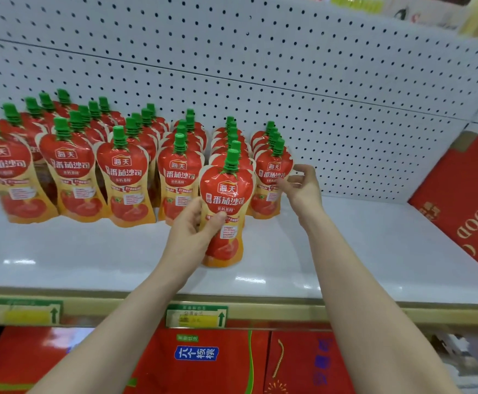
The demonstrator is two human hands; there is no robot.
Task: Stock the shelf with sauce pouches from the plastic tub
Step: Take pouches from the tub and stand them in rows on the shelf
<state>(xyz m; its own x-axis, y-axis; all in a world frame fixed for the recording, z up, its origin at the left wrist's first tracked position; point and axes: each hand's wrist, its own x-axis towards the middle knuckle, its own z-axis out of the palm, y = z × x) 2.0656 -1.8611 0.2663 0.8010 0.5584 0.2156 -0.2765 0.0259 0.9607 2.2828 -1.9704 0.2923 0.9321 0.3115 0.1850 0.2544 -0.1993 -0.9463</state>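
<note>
Several rows of red sauce pouches (124, 177) with green caps stand on the white shelf (90, 251), running back to the pegboard wall. My left hand (192, 226) grips one upright pouch (226, 194) by its left edge, thumb across its front, in front of the fifth row. My right hand (303, 186) hovers with fingers relaxed beside the front pouch of the rightmost row (271, 177), fingertips at its right edge. The plastic tub is out of view.
A large red gift box (465, 200) leans at the shelf's right end. Bare white shelf lies between it and the pouches. Price tags (196, 317) hang on the shelf's front rail, and red cartons (203, 362) fill the shelf below.
</note>
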